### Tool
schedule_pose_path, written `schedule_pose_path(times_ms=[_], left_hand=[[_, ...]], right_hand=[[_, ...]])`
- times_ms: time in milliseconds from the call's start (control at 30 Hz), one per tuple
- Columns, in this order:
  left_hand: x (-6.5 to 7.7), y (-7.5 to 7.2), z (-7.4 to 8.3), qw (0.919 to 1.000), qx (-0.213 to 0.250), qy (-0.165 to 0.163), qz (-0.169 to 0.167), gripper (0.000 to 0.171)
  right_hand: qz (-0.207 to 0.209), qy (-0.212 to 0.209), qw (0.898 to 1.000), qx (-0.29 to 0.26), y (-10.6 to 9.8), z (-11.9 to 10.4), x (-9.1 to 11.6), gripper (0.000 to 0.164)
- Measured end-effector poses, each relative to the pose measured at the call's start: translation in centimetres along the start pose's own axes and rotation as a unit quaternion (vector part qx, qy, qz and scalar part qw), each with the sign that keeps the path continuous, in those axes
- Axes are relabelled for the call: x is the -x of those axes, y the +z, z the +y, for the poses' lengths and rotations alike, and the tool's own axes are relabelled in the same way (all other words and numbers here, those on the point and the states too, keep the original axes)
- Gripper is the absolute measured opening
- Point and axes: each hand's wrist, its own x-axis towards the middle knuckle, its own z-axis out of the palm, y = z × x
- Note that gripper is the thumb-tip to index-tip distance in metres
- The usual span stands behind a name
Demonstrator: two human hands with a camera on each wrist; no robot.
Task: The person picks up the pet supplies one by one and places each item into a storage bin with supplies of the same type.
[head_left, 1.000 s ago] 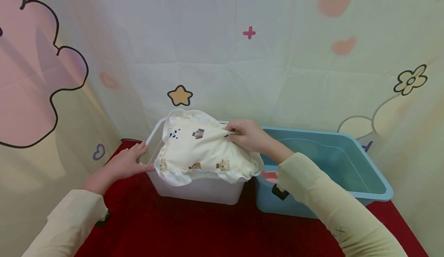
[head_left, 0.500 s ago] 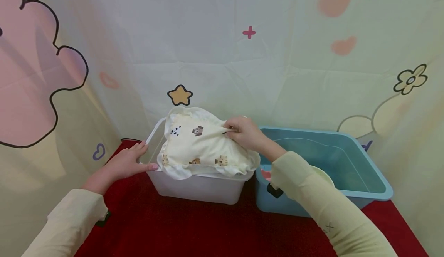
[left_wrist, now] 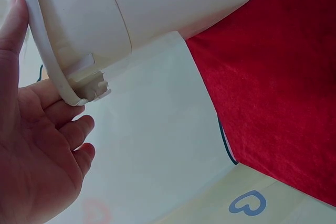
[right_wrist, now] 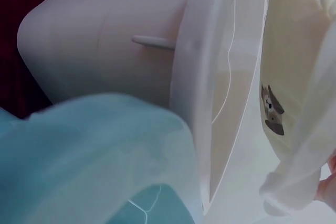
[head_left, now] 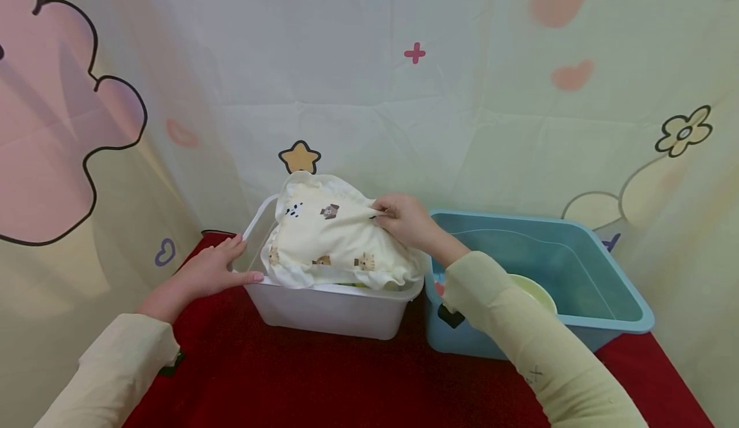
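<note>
A cream pillow [head_left: 323, 239] with a frilled white edge and small animal prints lies tilted over the mouth of a white plastic bin [head_left: 329, 312]. My right hand [head_left: 407, 222] pinches the pillow's right edge between thumb and fingers; its fingertips also show at the border of the right wrist view, by the frill [right_wrist: 294, 184]. At the bin's left front corner, my left hand [head_left: 208, 277] holds the rim. In the left wrist view the thumb lies along that rim [left_wrist: 39, 30] and the other fingers bend beneath it. The pillow hides most of the bin's inside.
Right of the white bin stands a blue bin [head_left: 473, 338], with a pale green bowl [head_left: 537, 293] and a pink thing [head_left: 439, 289] inside, partly behind the right sleeve. Red cloth [head_left: 323, 383] covers the table. A printed curtain [head_left: 439, 133] hangs close behind.
My right hand has drawn the pillow slightly up and back, so its front frill now uncovers the white bin's front rim and a yellow-green bit. The left hand stays put.
</note>
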Motion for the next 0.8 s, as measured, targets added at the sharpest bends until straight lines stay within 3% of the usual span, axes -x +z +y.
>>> schedule_pose_path(times_ms=[567,800], left_hand=[[0.1,0.0,0.2,1.0,0.003,-0.005,-0.007,0.099],[0.0,0.0,0.1,1.0,-0.002,-0.003,-0.003,0.099]], right_hand=[[0.007,0.027,0.999,-0.02,1.3,0.9,-0.8,0.014],[0.027,-0.011,1.0,0.013,2.0,0.9,-1.1,0.012]])
